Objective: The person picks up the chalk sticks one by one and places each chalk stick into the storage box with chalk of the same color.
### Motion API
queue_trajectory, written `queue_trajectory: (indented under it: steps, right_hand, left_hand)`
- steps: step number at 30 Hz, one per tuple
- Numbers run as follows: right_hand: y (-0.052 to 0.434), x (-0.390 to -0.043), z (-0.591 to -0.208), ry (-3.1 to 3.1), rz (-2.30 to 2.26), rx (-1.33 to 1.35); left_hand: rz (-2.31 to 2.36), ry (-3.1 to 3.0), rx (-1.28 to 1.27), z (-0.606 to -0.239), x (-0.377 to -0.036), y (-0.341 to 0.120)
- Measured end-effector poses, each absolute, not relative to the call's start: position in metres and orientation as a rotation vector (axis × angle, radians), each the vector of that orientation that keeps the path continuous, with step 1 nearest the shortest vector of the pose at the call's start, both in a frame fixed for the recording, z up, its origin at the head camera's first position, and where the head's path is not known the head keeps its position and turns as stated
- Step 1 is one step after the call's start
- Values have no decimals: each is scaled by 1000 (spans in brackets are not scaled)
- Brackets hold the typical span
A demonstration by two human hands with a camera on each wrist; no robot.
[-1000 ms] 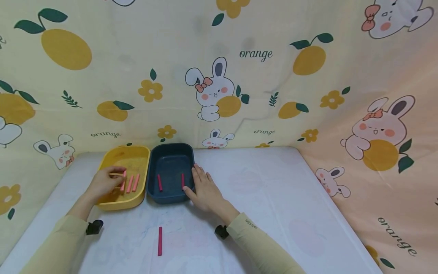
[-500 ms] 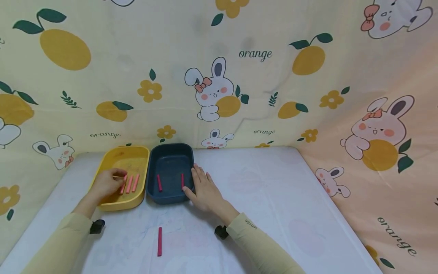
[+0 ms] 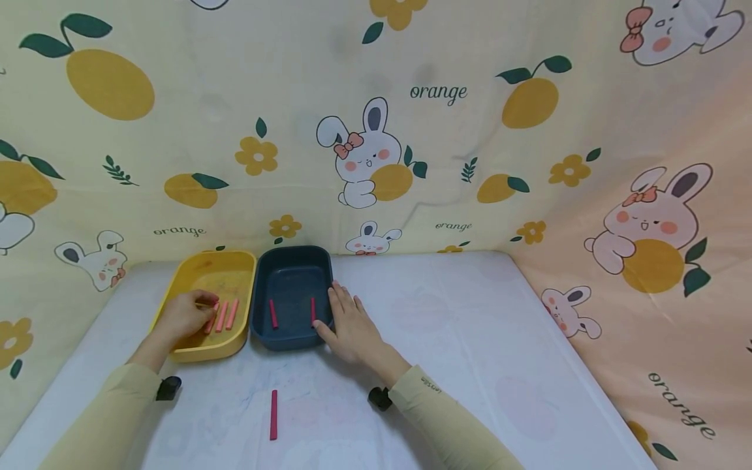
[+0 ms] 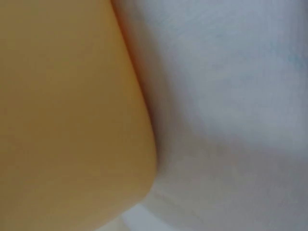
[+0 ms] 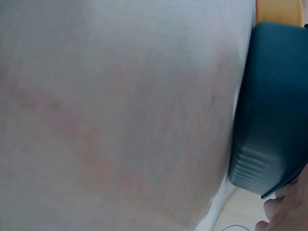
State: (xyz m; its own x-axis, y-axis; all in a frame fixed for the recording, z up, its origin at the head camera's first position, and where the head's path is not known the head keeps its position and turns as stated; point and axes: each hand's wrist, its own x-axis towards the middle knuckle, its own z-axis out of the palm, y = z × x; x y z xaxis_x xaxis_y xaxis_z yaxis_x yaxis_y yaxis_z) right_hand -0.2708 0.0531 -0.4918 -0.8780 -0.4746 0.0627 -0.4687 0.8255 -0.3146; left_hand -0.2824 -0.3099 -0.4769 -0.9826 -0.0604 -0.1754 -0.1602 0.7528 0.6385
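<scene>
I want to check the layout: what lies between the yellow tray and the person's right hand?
The dark blue tray lies between the yellow tray and the right hand, holding two dark pink sticks. The head view shows this.

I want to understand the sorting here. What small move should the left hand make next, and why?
Probably lift the left hand out of the yellow tray and reach for the dark pink stick on the table. Three light pink sticks already lie in that tray, and this stick is the only one outside.
</scene>
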Motion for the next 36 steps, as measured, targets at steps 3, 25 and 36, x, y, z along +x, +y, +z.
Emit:
queue_trajectory:
  steps: [3,25,36]
  right_hand:
    - [53,-271,-491,2984,-510,-774]
    - [53,-271,-493,2985,-514,-767]
    - [52,-271,-492,2978,-510,-760]
  left_hand:
    - [1042,2809,-170,-477,-282,-311]
    - [1158,2871,-156,-466,-272,-310]
    - [1265,2955,-122,-448,-244,-301]
